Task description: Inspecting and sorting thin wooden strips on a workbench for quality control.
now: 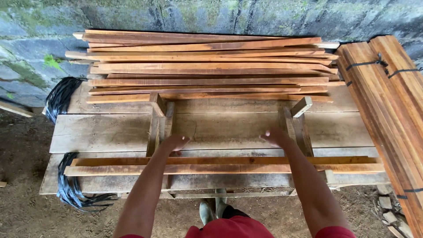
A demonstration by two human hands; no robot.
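My left hand (175, 143) hovers open, palm down, over the plank workbench (101, 132), beside a small upright wooden bracket (159, 122). My right hand (276, 137) is also open, fingers spread, just left of a second wooden bracket (296, 120). Neither hand holds anything. Two long thin reddish wood slats (220, 165) lie side by side across the bench under my forearms. Farther back lies a loose pile of several similar slats (207, 66).
A bundle of slats tied with black straps (387, 105) leans along the right side. Black strapping bunches hang at the bench's left end (61, 94) and lower left (72, 187). A mossy concrete wall (220, 15) stands behind. Dirt floor and my boots (211, 209) are below.
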